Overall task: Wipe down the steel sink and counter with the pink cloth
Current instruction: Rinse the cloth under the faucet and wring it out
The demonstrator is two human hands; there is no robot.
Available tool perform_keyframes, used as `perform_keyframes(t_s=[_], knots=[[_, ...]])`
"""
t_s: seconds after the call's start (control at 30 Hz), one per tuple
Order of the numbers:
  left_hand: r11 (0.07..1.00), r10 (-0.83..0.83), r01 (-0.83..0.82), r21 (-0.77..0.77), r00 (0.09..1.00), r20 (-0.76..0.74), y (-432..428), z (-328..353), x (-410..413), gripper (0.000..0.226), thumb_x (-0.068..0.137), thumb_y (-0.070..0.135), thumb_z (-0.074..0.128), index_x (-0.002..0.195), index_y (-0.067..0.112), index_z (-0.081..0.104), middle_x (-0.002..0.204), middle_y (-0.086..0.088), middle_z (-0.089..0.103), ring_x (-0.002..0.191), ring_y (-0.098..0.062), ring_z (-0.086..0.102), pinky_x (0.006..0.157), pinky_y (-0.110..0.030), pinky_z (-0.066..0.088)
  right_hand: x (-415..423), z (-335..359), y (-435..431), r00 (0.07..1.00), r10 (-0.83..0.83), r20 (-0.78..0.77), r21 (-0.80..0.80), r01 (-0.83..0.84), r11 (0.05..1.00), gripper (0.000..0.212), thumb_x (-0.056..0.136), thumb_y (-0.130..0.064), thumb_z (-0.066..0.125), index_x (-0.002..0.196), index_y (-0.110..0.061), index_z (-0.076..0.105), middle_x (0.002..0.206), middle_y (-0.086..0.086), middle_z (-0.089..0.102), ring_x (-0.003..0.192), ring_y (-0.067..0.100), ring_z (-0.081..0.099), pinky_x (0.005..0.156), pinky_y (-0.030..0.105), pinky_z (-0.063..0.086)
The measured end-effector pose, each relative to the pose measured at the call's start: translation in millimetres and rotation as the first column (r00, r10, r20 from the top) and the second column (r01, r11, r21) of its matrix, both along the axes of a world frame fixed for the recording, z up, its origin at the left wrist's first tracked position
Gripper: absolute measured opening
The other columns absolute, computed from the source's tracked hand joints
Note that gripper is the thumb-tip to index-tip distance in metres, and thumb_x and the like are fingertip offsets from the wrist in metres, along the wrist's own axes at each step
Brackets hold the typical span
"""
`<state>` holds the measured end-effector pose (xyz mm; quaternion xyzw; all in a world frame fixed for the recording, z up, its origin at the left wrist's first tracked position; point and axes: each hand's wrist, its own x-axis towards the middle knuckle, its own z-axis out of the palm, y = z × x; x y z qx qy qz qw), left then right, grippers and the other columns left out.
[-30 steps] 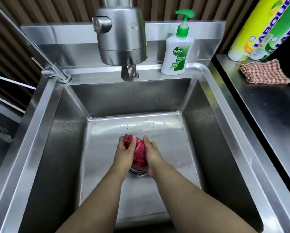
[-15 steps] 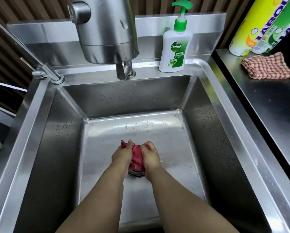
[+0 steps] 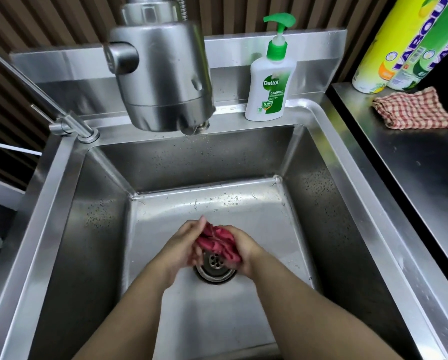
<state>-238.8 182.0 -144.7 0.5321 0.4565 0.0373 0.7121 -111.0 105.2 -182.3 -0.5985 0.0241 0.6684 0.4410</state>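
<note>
The pink cloth [image 3: 215, 241] is bunched into a wet wad low in the basin of the steel sink [image 3: 87, 242], held just above the round drain [image 3: 215, 268], whose strainer holes show beneath it. Both hands grasp it from either side: the left hand [image 3: 185, 245] wraps its grip round the cloth's left side with one fingertip sticking up past the far edge, and the right hand [image 3: 245, 252] has its grip clenched on the cloth's right side. The two forearms reach in from the near edge.

Water drops speckle the sink floor on the far side of the hands, and also the side walls. A large steel faucet head [image 3: 163, 74] hangs over the far part of the basin. A slim tap [image 3: 72, 126] is mounted at the far left corner of the rim. A white Dettol pump bottle [image 3: 269, 84] with a green pump stands upright on the far ledge. To the right lies a steel worktop [image 3: 425, 178] carrying a folded red-checked cloth [image 3: 415, 109], with a yellow container [image 3: 389, 48] and a green container [image 3: 436, 48] just beyond it.
</note>
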Motion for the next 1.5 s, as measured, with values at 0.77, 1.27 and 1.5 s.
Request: perform_keyframes(t_s=[0.77,1.27,1.5], knots=[[0.886,0.124,-0.26,0.384,0.931,0.344,-17,9,18,0.018,0.072,0.031,0.072,0.075,0.019,0.059,0.068,-0.008,0.063,0.066,-0.022,0.061,0.064,-0.039,0.051,-16,33,9,0.987,-0.112,-0.117,0.181,0.132,0.974,0.079,0.059,-0.091,0.036,0.056,-0.02,0.069,0.049,-0.004,0.057,0.042,0.008,0.05,0.04,0.018,0.036],[0.601,0.754,-0.692,0.401,0.657,0.003,-30,-11,53,0.037,0.081,0.034,0.067,0.061,0.013,0.045,0.057,-0.002,0.053,0.055,-0.019,0.051,0.059,-0.028,0.046,-40,18,6,0.774,-0.407,0.484,0.147,0.387,0.91,0.05,0.078,-0.054,0.064,0.055,-0.015,0.043,0.045,-0.003,0.043,0.045,0.012,0.043,0.056,0.026,0.044],[0.669,0.706,-0.736,0.1,0.672,0.222,-27,-2,45,0.035,0.078,0.044,0.069,0.06,0.022,0.048,0.058,0.002,0.054,0.058,-0.013,0.055,0.058,-0.029,0.051,-30,21,-1,0.902,-0.269,0.337,0.341,0.15,0.928,0.056,0.068,-0.072,0.06,0.088,-0.019,0.059,0.085,0.002,0.067,0.078,0.015,0.067,0.073,0.035,0.057]])
